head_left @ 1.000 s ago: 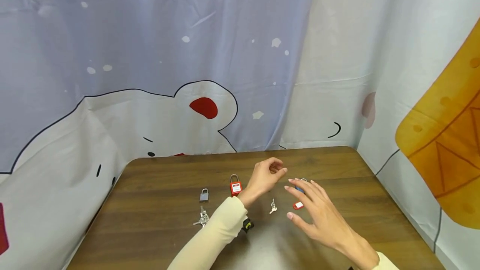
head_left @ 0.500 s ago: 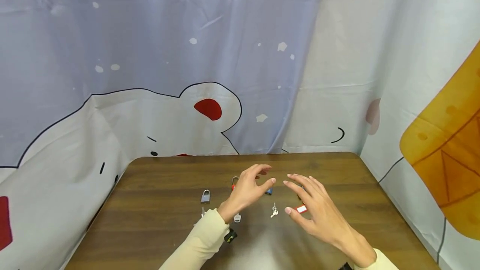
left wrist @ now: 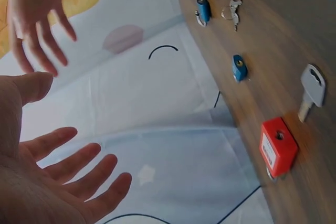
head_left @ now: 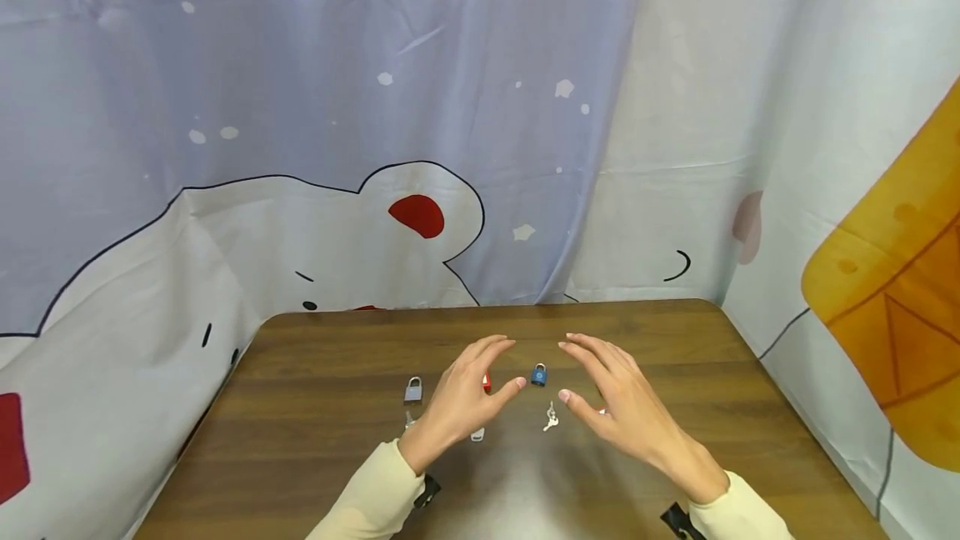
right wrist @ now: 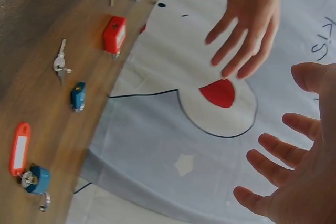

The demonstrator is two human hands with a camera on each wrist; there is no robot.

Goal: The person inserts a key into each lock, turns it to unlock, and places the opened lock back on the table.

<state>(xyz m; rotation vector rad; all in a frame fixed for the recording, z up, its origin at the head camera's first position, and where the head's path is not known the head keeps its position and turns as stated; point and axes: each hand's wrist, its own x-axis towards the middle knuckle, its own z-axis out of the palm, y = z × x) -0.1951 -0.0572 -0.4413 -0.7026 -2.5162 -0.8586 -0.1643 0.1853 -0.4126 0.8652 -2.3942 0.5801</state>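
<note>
Wooden table (head_left: 315, 473), padlocks (left wrist: 277, 145) (one red), keys (head_left: 551, 419), red tag (right wrist: 20, 149)

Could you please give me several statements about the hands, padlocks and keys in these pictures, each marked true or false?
1. The left hand and the right hand both hold nothing. True.
2. The grey padlock is in the left hand. False: it rests on the table.
3. The red padlock bears a white label. True.
4. The key tag is green. False: it is red with a white insert.
5. In the head view, the blue padlock seen between the hands is farther from the person than the silver keys. True.
</note>
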